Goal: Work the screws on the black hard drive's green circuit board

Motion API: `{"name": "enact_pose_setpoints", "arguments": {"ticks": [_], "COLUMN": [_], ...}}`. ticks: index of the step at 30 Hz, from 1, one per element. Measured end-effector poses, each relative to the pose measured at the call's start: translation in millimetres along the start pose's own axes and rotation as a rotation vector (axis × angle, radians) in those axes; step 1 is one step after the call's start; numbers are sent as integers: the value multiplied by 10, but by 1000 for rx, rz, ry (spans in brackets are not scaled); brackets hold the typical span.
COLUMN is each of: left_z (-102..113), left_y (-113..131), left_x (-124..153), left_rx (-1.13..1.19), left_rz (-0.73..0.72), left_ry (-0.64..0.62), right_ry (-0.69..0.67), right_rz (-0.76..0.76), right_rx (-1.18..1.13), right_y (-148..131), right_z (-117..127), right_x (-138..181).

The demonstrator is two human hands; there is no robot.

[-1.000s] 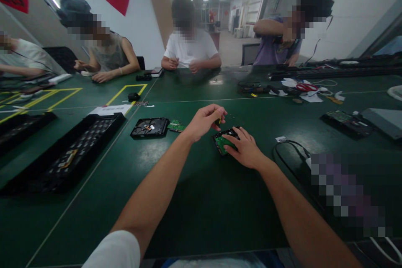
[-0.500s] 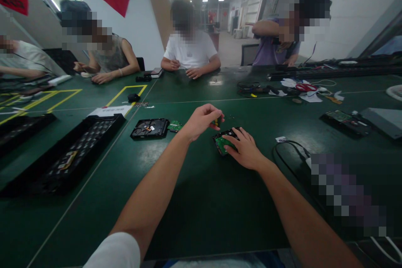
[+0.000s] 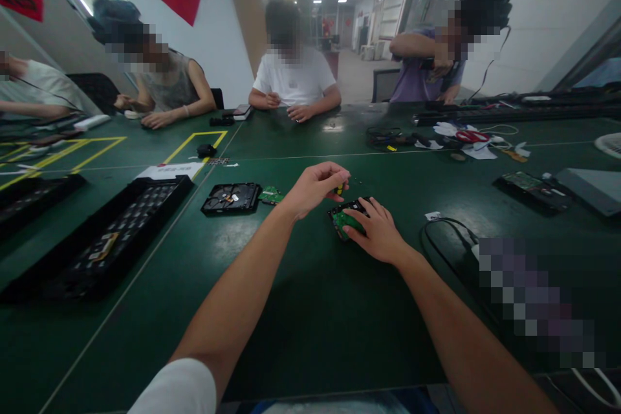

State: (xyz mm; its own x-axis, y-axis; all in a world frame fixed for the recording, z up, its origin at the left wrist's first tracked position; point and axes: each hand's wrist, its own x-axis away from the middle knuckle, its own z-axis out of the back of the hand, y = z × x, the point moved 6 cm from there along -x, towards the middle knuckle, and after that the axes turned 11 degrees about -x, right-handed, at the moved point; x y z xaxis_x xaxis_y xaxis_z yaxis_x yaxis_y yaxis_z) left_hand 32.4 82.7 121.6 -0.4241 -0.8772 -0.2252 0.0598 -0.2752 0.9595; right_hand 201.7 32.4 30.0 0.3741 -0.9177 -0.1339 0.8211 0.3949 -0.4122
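Note:
My left hand [image 3: 315, 189] is closed in a pinch on a yellow-and-black handle [image 3: 339, 189], which looks like a small screwdriver's; its tip is hidden. It hovers just above the upper left of a hard drive [image 3: 336, 215] that lies on the table with its green circuit board facing up. My right hand [image 3: 381, 229] grips this drive from the right, thumb across the board and fingers over the far edge. A second hard drive [image 3: 230, 198], black, lies to the left. Beside it sits a loose green circuit board [image 3: 270, 195]. Tiny bits [image 3: 358, 180] lie beyond my hands.
Long black trays [image 3: 104, 233] stand on the left of the green table [image 3: 310, 323]. To the right are a cable [image 3: 427, 233], another drive with a board [image 3: 531, 191] and a grey box [image 3: 596, 189]. Cables and scraps [image 3: 473, 136] lie farther back. Several people sit opposite.
My left hand has shifted very slightly to the right, its fingers turned a little on the yellow-and-black handle. My right hand and the drive under it stay in place.

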Motion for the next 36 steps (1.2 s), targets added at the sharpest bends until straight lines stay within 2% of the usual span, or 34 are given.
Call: {"name": "enact_pose_setpoints", "arguments": {"ticks": [8, 16, 23, 28, 36], "left_z": [30, 107, -37, -2, 16], "left_y": [-24, -51, 13, -9, -82], "left_x": [-6, -11, -9, -15, -32], "left_rx": [112, -56, -106, -109, 69], "left_rz": [47, 32, -66, -52, 41], "left_ry": [-5, 180, 39, 62, 59], "right_ry": [15, 11, -3, 9, -7], "right_rz": [10, 10, -7, 5, 9], "right_rx": [0, -8, -1, 2, 3], "right_y": [19, 13, 17, 27, 30], "right_z": [-12, -5, -5, -11, -20], "right_x": [-6, -4, -11, -6, -16]}}
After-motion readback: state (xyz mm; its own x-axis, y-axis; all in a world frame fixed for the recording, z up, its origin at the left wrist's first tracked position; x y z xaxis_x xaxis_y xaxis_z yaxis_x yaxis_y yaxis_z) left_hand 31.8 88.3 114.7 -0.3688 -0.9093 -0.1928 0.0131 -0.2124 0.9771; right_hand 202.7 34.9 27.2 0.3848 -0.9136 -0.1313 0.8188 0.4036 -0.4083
